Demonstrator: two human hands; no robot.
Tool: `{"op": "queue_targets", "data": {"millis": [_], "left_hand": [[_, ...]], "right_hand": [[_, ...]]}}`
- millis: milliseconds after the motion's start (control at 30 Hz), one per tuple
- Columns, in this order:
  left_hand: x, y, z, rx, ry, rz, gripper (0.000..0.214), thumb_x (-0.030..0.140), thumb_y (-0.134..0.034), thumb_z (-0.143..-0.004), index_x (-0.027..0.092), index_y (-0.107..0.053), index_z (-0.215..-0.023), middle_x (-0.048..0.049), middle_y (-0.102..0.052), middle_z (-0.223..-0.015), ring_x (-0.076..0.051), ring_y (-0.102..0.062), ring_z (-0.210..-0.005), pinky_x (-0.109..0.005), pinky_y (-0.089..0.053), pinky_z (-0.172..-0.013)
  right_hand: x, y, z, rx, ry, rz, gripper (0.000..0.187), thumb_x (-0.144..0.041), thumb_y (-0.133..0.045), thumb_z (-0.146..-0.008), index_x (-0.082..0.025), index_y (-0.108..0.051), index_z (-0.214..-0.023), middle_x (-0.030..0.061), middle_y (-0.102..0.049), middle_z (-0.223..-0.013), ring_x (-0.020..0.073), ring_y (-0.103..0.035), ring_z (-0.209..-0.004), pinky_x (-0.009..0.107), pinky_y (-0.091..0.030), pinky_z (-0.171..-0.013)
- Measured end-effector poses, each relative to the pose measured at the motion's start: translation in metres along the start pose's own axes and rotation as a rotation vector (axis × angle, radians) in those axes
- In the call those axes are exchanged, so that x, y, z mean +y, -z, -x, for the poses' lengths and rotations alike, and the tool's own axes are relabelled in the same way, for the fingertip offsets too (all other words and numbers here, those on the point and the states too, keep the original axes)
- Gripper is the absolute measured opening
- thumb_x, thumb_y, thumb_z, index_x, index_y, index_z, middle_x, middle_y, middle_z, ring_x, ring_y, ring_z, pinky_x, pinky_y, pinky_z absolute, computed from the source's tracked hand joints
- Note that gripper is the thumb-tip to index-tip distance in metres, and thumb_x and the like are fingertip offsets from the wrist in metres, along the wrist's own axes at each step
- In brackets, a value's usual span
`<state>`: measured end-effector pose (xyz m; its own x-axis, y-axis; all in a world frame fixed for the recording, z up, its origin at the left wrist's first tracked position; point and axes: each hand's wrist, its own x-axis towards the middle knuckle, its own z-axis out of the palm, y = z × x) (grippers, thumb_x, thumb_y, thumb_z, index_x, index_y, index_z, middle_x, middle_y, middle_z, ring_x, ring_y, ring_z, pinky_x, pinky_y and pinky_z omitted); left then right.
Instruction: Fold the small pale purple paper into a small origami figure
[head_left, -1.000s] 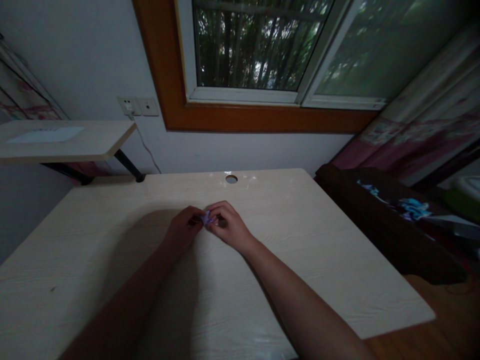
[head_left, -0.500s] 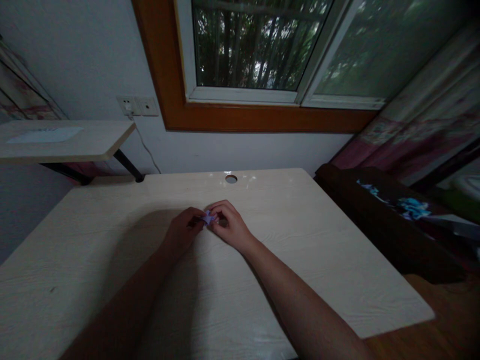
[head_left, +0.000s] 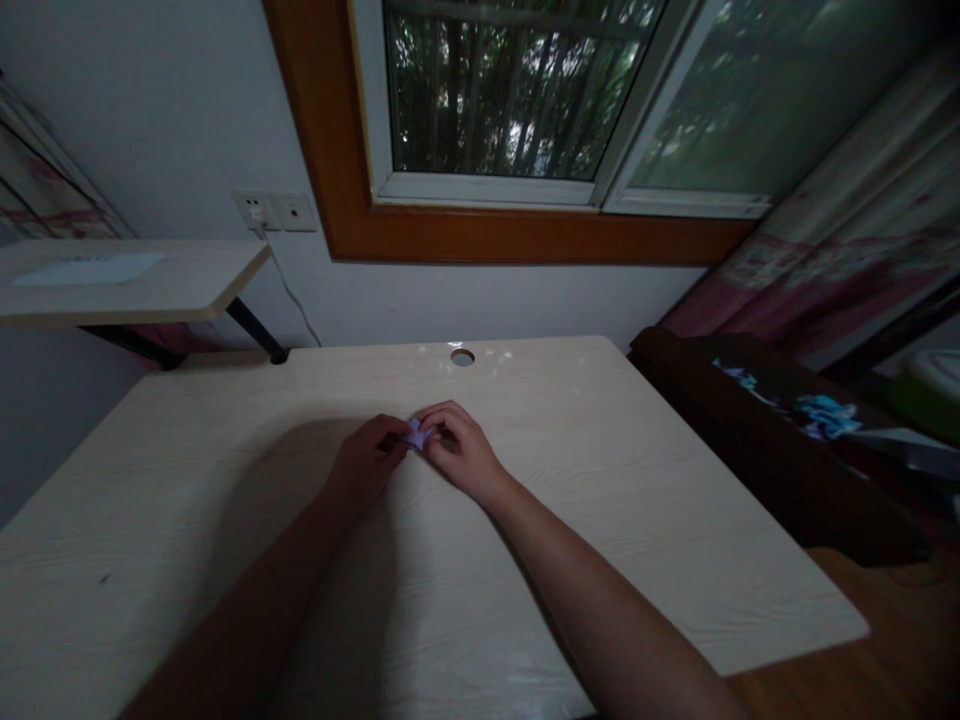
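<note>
two bare hands meet over a pale wooden desk, pinching a small piece of purple paper between their fingertips. the left hand grips the paper's near-left side, fingers curled in; the right hand closes on it from the other side, thumb and forefinger pressed to the folds. the paper sits right between the two hands, low over the desk or resting on it; the dim light does not show which. it already looks creased and compact, so several folds appear made, though its final shape cannot be read and the work seems unfinished. compared with a second ago, the hands sit a touch further from the body and the paper shows slightly more between the fingers; little else has changed. beyond the fingertips lies a round cable hole; further off, a wall socket and a window. to the left stands a side shelf.
</note>
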<state>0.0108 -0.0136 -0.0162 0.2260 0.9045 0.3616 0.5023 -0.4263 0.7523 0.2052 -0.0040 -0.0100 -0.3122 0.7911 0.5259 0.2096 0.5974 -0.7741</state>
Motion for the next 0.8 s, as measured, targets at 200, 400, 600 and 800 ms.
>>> {"op": "queue_targets", "data": {"millis": [200, 400, 600, 800], "left_hand": [[0.0010, 0.0007, -0.0006, -0.004, -0.035, -0.027, 0.019, 0.015, -0.058, -0.081, 0.022, -0.063, -0.098, -0.0019, -0.068, -0.092, -0.014, -0.066, -0.079, -0.027, -0.056, -0.075], [0.0019, 0.0013, -0.0010, -0.021, -0.010, -0.023, 0.016, 0.017, -0.058, -0.083, 0.021, -0.062, -0.098, -0.0028, -0.068, -0.092, -0.015, -0.067, -0.079, -0.029, -0.056, -0.074], [0.0034, 0.0016, -0.0007, -0.015, -0.026, 0.003, 0.015, 0.018, -0.058, -0.083, 0.021, -0.061, -0.098, -0.0027, -0.067, -0.093, -0.014, -0.066, -0.079, -0.029, -0.057, -0.074], [0.0087, 0.0030, -0.0022, 0.006, -0.081, 0.038, 0.012, 0.021, -0.057, -0.087, 0.021, -0.061, -0.099, -0.0043, -0.064, -0.098, -0.015, -0.065, -0.086, -0.028, -0.057, -0.079]], "right_hand": [[0.0011, -0.0013, 0.0000, -0.003, -0.027, -0.001, 0.026, -0.005, -0.057, -0.076, -0.022, -0.061, -0.094, 0.0044, -0.063, -0.100, 0.0168, -0.061, -0.093, 0.029, -0.051, -0.079], [-0.0003, 0.0001, -0.0005, -0.008, -0.035, -0.024, 0.022, -0.005, -0.058, -0.078, -0.022, -0.063, -0.091, 0.0044, -0.063, -0.097, 0.0158, -0.061, -0.090, 0.028, -0.051, -0.076], [0.0007, 0.0005, -0.0006, 0.004, -0.059, -0.015, 0.017, -0.010, -0.059, -0.080, -0.022, -0.064, -0.091, 0.0047, -0.065, -0.097, 0.0160, -0.062, -0.088, 0.028, -0.051, -0.075], [-0.0006, 0.0016, -0.0011, 0.017, -0.071, 0.011, 0.016, -0.011, -0.062, -0.080, -0.022, -0.067, -0.090, 0.0031, -0.064, -0.090, 0.0147, -0.060, -0.079, 0.027, -0.049, -0.071]]}}
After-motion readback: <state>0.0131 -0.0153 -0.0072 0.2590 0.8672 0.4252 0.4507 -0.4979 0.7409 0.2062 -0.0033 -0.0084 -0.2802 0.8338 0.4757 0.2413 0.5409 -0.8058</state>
